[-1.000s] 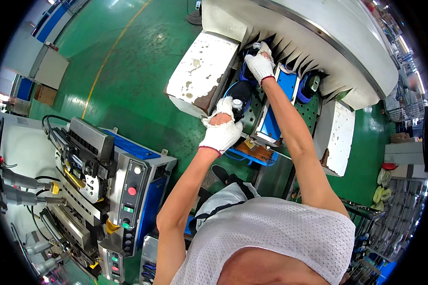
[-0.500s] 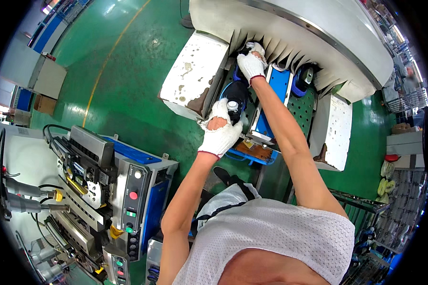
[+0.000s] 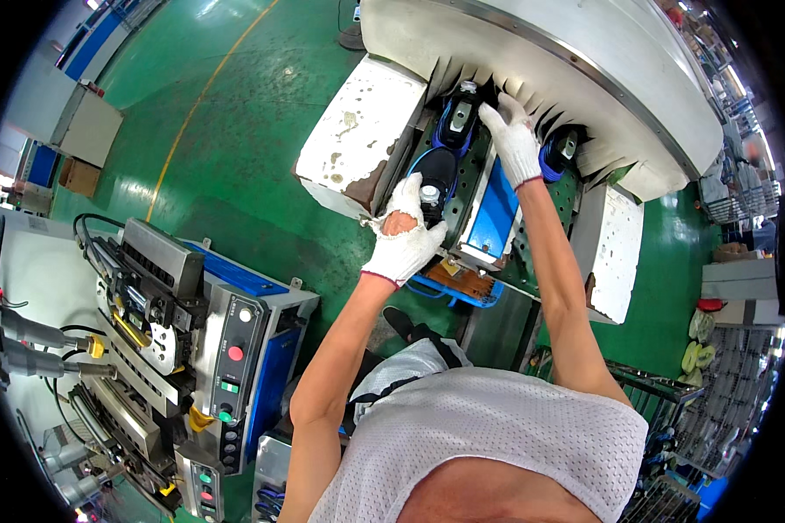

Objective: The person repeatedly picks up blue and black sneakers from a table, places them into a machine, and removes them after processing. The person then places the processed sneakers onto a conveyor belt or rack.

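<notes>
My gloved left hand [image 3: 403,237] grips the heel end of a black-and-blue shoe [image 3: 439,167] with a white-capped last in it. Just beyond its toe, a second black-and-blue shoe [image 3: 457,125] on a last stands on the left perforated track, before the flap curtain [image 3: 529,98]. My gloved right hand [image 3: 512,142] is over the far end of the blue divider [image 3: 490,213], fingers apart and holding nothing. Its fingertips reach close to the curtain, right of the second shoe. A third shoe [image 3: 558,155] sits right of this hand on the right track, partly under the flaps.
White, chipped side blocks [image 3: 362,122] flank the tracks under the large white machine hood [image 3: 576,44]. A blue-framed rack [image 3: 462,288] sits below the front edge. At lower left stands a machine with a button panel [image 3: 237,349]. Green floor [image 3: 244,139] stretches to the left.
My right hand has let go of the far shoe and moved right over the divider, its fingers spreading. That shoe now shows fully. My left hand stays at the near shoe.
</notes>
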Demonstrator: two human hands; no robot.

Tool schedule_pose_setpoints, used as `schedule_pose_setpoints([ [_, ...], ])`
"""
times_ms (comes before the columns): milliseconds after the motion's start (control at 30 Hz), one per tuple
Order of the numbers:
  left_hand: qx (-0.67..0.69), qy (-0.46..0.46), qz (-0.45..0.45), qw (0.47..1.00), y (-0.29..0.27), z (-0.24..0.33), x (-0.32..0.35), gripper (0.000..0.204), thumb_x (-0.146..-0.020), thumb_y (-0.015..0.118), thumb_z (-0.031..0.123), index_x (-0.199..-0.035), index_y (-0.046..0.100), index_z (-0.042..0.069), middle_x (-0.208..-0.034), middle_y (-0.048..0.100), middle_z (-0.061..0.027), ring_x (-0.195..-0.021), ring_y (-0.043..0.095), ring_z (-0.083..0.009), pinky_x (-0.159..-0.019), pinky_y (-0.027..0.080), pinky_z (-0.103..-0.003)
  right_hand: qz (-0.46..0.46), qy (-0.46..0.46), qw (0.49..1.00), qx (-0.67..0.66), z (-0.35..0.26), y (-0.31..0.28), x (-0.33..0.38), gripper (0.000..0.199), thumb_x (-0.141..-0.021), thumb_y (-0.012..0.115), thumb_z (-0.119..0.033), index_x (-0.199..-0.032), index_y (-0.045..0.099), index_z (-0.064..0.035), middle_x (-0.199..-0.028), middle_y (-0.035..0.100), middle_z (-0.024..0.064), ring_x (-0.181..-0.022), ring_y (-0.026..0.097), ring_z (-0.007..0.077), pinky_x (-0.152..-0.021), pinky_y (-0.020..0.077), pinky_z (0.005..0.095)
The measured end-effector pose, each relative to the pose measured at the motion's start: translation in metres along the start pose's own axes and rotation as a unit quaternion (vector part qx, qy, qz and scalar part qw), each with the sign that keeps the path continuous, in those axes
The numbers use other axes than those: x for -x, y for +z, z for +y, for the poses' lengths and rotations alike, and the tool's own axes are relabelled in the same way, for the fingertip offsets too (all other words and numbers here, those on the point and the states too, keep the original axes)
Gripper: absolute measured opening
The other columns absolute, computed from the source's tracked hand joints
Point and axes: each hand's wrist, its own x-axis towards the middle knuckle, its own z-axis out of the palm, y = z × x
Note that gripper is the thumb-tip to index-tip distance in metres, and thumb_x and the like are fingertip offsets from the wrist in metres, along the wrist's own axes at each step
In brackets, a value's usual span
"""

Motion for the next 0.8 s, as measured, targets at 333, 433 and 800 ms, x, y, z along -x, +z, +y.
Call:
schedule_pose_setpoints([
  [333, 0.037, -0.037, 0.0, 0.999, 0.006, 0.01, 0.002, 0.072, -0.081, 0.078, 0.014, -0.141, 0.044, -0.005, -0.131, 0.058, -0.0274, -0.121, 0.061, -0.0378, -0.104, 0.048, -0.042, -0.061, 0.037, 0.995, -0.076, -0.021, -0.009, 0.069, 0.074, -0.091, 0.076, -0.03, -0.148, 0.045, 0.0049, -0.15, 0.05, 0.027, -0.14, 0.05, 0.0364, -0.115, 0.0405, 0.0425],
  [433, 0.048, -0.053, 0.006, 0.997, 0.002, 0.02, 0.004, 0.081, -0.082, 0.078, 0.015, -0.147, 0.037, -0.009, -0.142, 0.05, -0.0308, -0.132, 0.053, -0.0391, -0.112, 0.042, -0.042, -0.057, 0.043, 0.996, -0.062, -0.016, -0.011, 0.053, 0.074, -0.09, 0.077, -0.031, -0.147, 0.046, 0.0051, -0.148, 0.053, 0.0263, -0.137, 0.053, 0.0357, -0.113, 0.0429, 0.0423],
  [800, 0.056, -0.005, 0.035, 0.998, -0.016, 0.038, 0.04, 0.082, -0.086, 0.076, 0.014, -0.151, 0.032, -0.009, -0.151, 0.039, -0.0321, -0.141, 0.04, -0.0458, -0.118, 0.033, -0.047, -0.009, -0.106, 0.929, 0.353, -0.014, -0.01, -0.18, 0.041, -0.104, 0.042, -0.026, -0.133, 0.062, -0.0044, -0.138, 0.062, 0.0192, -0.132, 0.055, 0.036, -0.111, 0.0438, 0.0452],
])
